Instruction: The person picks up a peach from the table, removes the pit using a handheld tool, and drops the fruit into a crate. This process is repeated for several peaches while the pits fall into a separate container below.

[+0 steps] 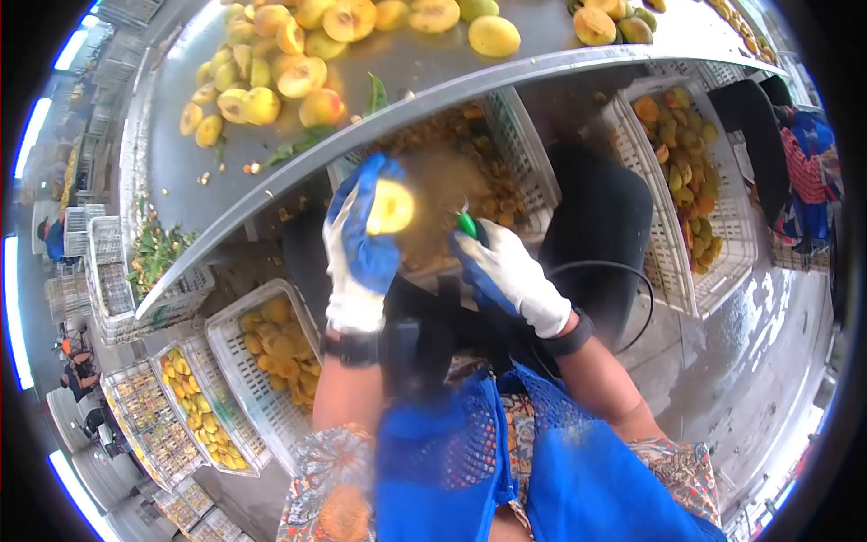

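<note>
My left hand point(366, 230), in a white glove with blue coating, is closed around a yellow peach point(391, 207) whose bright face points right. My right hand point(506, 271), gloved the same way, grips a small green-handled pitting knife point(467, 225). Its short metal tip points up, apart from the peach. Both hands are over a white crate point(528, 149) with brownish peach scraps in it. A blurred patch hides part of that crate. Beyond the hands, cut and whole peaches point(302, 77) lie piled on a metal table point(361, 144).
The table's raised metal rim curves in front of me. A crate of peaches point(643, 194) stands at the right, others point(221, 339) at the lower left. Leaves fill a crate point(108, 294) at the left. A black cable point(646, 289) loops beside my right leg. Another person point(808, 163) is at far right.
</note>
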Demonstrator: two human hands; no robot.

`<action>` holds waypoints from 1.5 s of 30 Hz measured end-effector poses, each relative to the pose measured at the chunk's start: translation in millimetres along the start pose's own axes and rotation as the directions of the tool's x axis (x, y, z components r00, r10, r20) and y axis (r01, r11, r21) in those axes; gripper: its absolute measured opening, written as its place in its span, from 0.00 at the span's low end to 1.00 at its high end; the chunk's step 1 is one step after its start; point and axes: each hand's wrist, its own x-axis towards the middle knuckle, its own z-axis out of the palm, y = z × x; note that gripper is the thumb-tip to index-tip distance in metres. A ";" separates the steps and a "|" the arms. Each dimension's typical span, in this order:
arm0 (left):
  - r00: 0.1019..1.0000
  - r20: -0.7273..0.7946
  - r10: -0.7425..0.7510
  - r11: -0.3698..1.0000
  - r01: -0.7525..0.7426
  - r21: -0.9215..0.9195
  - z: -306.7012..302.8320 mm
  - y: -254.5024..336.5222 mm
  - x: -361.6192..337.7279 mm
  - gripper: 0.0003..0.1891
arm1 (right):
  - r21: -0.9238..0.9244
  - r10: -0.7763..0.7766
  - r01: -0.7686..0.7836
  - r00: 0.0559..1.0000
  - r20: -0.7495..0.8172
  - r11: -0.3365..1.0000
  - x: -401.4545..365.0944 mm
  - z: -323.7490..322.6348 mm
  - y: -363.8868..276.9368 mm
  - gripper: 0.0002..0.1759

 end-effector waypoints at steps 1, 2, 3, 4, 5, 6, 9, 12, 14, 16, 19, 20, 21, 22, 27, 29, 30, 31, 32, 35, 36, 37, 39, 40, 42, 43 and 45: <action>0.998 -0.052 0.044 0.999 -0.044 0.017 -11.0 19.3 -5.5 0.23 | -0.031 0.013 -0.014 1.000 -0.021 0.999 2.1 0.5 5.8 0.22; 0.991 -0.104 0.089 0.996 -0.085 0.039 -22.0 38.4 -11.0 0.24 | -0.061 0.031 -0.034 0.999 -0.041 0.998 2.4 1.5 8.0 0.23; 0.979 -0.155 0.133 0.990 -0.124 0.064 -33.1 57.4 -16.5 0.24 | -0.013 0.080 -0.080 0.997 -0.013 0.997 0.8 2.0 4.2 0.23; 0.963 -0.214 0.166 0.981 -0.139 0.134 -52.0 79.5 -23.8 0.23 | 0.032 0.128 -0.129 0.992 0.019 0.991 -1.5 1.3 -1.6 0.24; 0.937 -0.248 0.245 0.935 -0.161 0.317 -72.4 99.4 -34.3 0.22 | 0.076 0.176 -0.180 0.983 0.052 0.981 -3.4 1.2 -4.7 0.24; 0.928 -0.299 0.220 0.941 -0.121 0.316 -104.1 113.9 -44.7 0.21 | 0.094 0.131 -0.137 0.989 0.067 0.986 -3.9 2.0 -1.5 0.24; 0.830 -0.497 0.253 0.601 0.268 0.753 -172.4 140.7 -67.6 0.18 | -0.120 0.032 -0.031 0.999 0.012 0.992 -0.3 6.7 4.1 0.24; 0.847 -0.358 0.393 0.228 0.288 0.930 -138.2 150.3 -48.6 0.19 | -0.076 0.142 -0.137 0.988 0.063 0.988 -10.7 5.0 -15.2 0.24; 0.897 -0.312 0.313 0.420 0.164 0.892 -85.7 144.4 -9.6 0.20 | -0.203 0.039 -0.032 0.999 0.034 0.979 -4.4 10.9 8.0 0.22; 0.952 -0.077 0.296 0.211 0.014 0.977 -46.1 132.0 37.7 0.22 | -0.128 0.075 -0.063 0.993 0.089 0.990 -9.4 6.5 -8.3 0.22; 0.969 0.171 0.180 -0.136 -0.148 0.980 10.2 116.4 97.7 0.24 | -0.082 0.059 -0.052 0.994 0.088 0.995 -10.2 1.5 -10.3 0.21; 0.973 0.193 0.131 -0.209 -0.163 0.964 7.4 104.3 115.0 0.25 | -0.049 0.075 -0.071 0.993 0.089 0.996 -10.7 -0.7 -14.2 0.21; 0.974 0.210 0.079 -0.281 -0.181 0.943 6.4 92.7 128.7 0.26 | -0.013 0.091 -0.090 0.992 0.091 0.996 -10.8 -2.7 -17.6 0.21; 0.989 0.144 0.036 -0.281 -0.128 0.951 6.8 85.8 140.4 0.29 | 0.009 0.101 -0.103 0.991 0.092 0.995 -10.3 -4.5 -19.9 0.21; 0.980 0.103 0.173 -0.043 -0.097 0.994 -8.9 87.8 145.3 0.26 | -0.003 0.040 -0.040 0.999 0.034 0.999 -10.3 -10.1 -15.7 0.21; 0.992 -0.123 -0.006 0.670 0.095 0.737 -20.2 105.3 132.8 0.21 | 0.079 0.066 -0.066 0.998 -0.001 0.995 -13.1 -12.8 -16.8 0.22; 0.993 -0.045 -0.106 0.918 0.115 0.380 -39.8 112.1 126.8 0.16 | 0.123 0.082 -0.080 0.997 -0.012 0.989 -14.4 -11.9 -16.9 0.22; 0.999 0.032 -0.027 0.929 0.013 0.370 -52.2 110.4 117.5 0.17 | 0.198 0.122 -0.122 0.992 0.012 0.973 -13.7 -11.6 -16.8 0.23; 0.945 0.199 0.260 0.639 -0.323 0.698 -55.5 113.2 108.6 0.17 | 0.222 0.143 -0.147 0.989 0.037 0.964 -12.5 -10.8 -18.6 0.23; 0.872 0.268 0.409 0.376 -0.429 0.821 -48.1 103.9 79.8 0.17 | 0.281 0.116 -0.114 0.993 0.008 0.953 -11.9 -5.0 -20.8 0.19; 0.941 0.170 0.293 0.672 -0.329 0.664 -45.2 98.2 69.1 0.19 | 0.252 0.084 -0.075 0.996 -0.024 0.965 -13.3 -5.5 -27.2 0.18; 0.983 0.068 0.168 0.885 -0.181 0.429 -42.2 92.4 58.6 0.21 | 0.222 0.055 -0.041 0.997 -0.057 0.974 -14.7 -5.1 -31.1 0.18; 0.930 0.219 -0.294 0.772 0.367 -0.519 -36.6 78.5 37.8 0.29 | 0.150 -0.064 0.079 0.993 -0.103 0.986 -21.6 -3.0 -41.3 0.18; 0.925 0.117 -0.361 0.747 0.362 -0.558 -27.3 68.3 27.2 0.30 | 0.111 -0.063 0.073 0.994 -0.089 0.991 -29.0 -6.0 -59.0 0.19; 0.930 0.018 -0.368 0.801 0.326 -0.502 -10.3 52.8 5.4 0.28 | 0.141 -0.044 0.050 0.998 -0.046 0.989 -33.0 -4.0 -75.1 0.20; 0.926 0.036 -0.376 0.794 0.342 -0.502 -6.5 45.9 -2.0 0.28 | 0.208 -0.038 0.040 0.999 -0.016 0.977 -30.1 -1.1 -79.6 0.21; 0.983 0.027 -0.183 0.953 0.184 -0.239 3.4 27.9 -21.6 0.27 | 0.378 0.044 -0.040 0.999 -0.001 0.925 -28.8 7.4 -78.6 0.21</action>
